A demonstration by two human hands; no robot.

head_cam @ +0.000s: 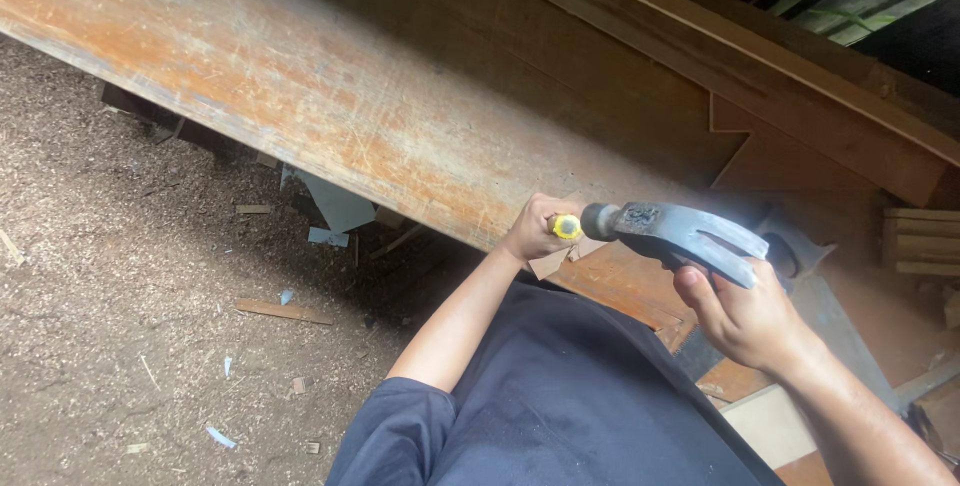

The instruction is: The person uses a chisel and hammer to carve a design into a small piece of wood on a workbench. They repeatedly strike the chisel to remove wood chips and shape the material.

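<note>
a claw hammer (pixel 680 233) in the right hand (pixel 745 318) met a yellow-handled tool, perhaps a chisel (pixel 566 227), fist-gripped by the left hand (pixel 535 228); a glancing blow risked knuckles.

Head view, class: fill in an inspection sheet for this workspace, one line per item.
Surface: long rust-stained board, scratched, running diagonally.
Job's things: claw hammer; yellow-capped tool handle meeting the hammer face.
Clutter: wood offcut and pale scraps on the sawdust floor.
Hands: left hand wraps the yellow-capped handle; right hand grips the hammer.
Cables: nothing seen.
Surroundings: stacked timber at right, more planks behind.
</note>
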